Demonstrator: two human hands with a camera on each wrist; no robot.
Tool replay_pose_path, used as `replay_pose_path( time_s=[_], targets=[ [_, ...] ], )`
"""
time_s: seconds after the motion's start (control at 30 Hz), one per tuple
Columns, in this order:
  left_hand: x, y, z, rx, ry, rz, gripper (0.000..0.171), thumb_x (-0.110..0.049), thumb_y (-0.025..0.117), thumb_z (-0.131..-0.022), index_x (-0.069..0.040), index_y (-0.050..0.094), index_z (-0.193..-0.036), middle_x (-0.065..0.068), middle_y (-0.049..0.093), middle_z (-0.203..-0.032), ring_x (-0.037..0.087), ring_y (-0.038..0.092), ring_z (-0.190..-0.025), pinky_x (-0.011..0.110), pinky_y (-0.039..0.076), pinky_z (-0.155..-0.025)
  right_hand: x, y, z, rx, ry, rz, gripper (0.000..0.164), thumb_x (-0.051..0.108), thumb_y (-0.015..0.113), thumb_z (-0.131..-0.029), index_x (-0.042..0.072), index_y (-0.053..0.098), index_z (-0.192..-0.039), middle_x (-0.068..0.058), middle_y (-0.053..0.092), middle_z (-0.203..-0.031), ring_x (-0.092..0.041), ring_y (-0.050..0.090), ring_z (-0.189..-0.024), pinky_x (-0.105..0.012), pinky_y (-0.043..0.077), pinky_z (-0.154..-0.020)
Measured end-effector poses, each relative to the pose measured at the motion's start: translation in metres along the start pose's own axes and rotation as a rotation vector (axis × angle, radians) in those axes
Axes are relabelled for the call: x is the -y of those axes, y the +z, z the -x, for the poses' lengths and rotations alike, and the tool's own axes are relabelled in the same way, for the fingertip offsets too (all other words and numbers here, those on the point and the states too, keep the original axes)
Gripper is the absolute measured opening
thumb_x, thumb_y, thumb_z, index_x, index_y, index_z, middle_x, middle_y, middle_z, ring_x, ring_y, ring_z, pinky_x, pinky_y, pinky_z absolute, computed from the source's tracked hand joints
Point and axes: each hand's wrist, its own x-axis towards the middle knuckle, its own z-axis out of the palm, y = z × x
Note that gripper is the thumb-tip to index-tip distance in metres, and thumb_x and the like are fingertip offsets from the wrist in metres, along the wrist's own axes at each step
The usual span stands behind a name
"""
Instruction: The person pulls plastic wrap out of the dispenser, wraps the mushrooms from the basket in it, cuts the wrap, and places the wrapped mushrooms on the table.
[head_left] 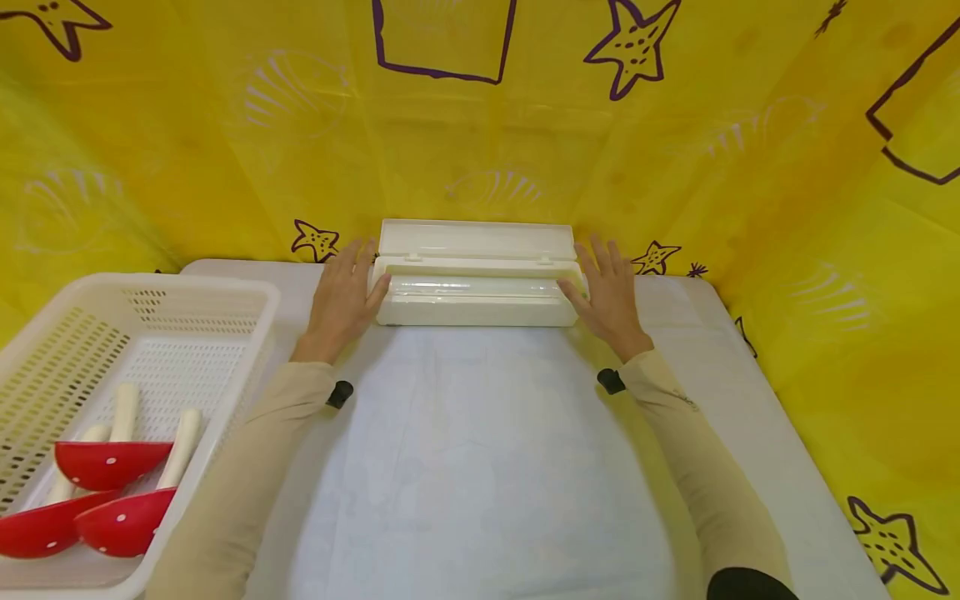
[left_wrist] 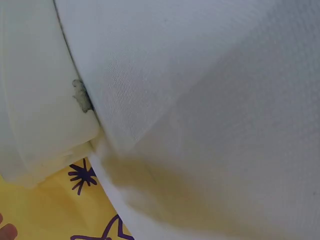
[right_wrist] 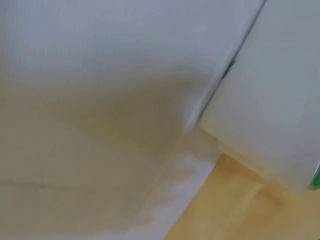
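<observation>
A long white cling film dispenser (head_left: 480, 314) sits at the table's far edge, its lid (head_left: 476, 239) raised against the yellow backdrop. Inside lies a shiny roll of clear film (head_left: 472, 286). My left hand (head_left: 337, 300) is at the dispenser's left end, fingers straight, thumb by the corner. At the other end my right hand (head_left: 611, 296) mirrors it, thumb over the rim. Whether either palm presses the box is hard to tell. The left wrist view shows the dispenser's end (left_wrist: 45, 100) and a bit of fingertip; in the right wrist view the opposite end (right_wrist: 265, 110) appears.
On the left stands a white perforated basket (head_left: 266, 312) holding several red spotted ladles (head_left: 112, 465) with cream handles. A white cloth (head_left: 480, 467) covers the table. Yellow sheeting (head_left: 480, 142) with sea motifs rises behind and along the right edge.
</observation>
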Motion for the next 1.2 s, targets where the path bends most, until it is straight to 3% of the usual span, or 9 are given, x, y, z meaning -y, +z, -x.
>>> replay_pose_path(
  time_s=[0.27, 0.57, 0.73, 1.2],
  targets=[
    [-0.006, 0.003, 0.006, -0.052, 0.070, 0.062, 0.057, -0.030, 0.050, -0.103, -0.001, 0.035, -0.150, 0.026, 0.041, -0.150, 0.042, 0.037, -0.140, 0.053, 0.027, -0.119, 0.010, 0.008, 0.006, 0.017, -0.066, -0.054, 0.068, 0.051, 0.050, -0.099, 0.013, 0.036, -0.154, -0.015, 0.023, -0.164, -0.042, 0.013, -0.152, -0.064, 0.009, -0.120],
    [-0.011, 0.009, 0.014, -0.108, 0.181, 0.104, 0.053, -0.023, 0.059, -0.099, 0.000, 0.044, -0.145, 0.024, 0.047, -0.144, 0.040, 0.043, -0.134, 0.055, 0.041, -0.109, 0.018, 0.015, 0.010, 0.027, -0.164, -0.095, 0.066, 0.039, 0.064, -0.094, 0.009, 0.044, -0.149, -0.018, 0.033, -0.159, -0.043, 0.024, -0.149, -0.061, 0.018, -0.120],
    [-0.014, 0.011, 0.015, -0.131, 0.227, 0.097, 0.052, -0.021, 0.064, -0.097, 0.000, 0.048, -0.142, 0.023, 0.052, -0.139, 0.039, 0.047, -0.131, 0.053, 0.041, -0.110, 0.024, 0.016, 0.011, 0.050, -0.197, -0.118, 0.064, 0.035, 0.069, -0.093, 0.006, 0.048, -0.146, -0.019, 0.039, -0.156, -0.039, 0.031, -0.147, -0.056, 0.024, -0.120],
    [-0.016, 0.025, 0.016, -0.113, 0.336, 0.075, 0.061, -0.020, 0.080, -0.084, 0.003, 0.055, -0.135, 0.023, 0.058, -0.131, 0.039, 0.054, -0.122, 0.049, 0.044, -0.108, 0.026, 0.019, 0.013, 0.049, -0.278, -0.122, 0.045, 0.025, 0.073, -0.089, 0.000, 0.064, -0.126, -0.018, 0.061, -0.130, -0.034, 0.055, -0.123, -0.046, 0.044, -0.108]
  ],
)
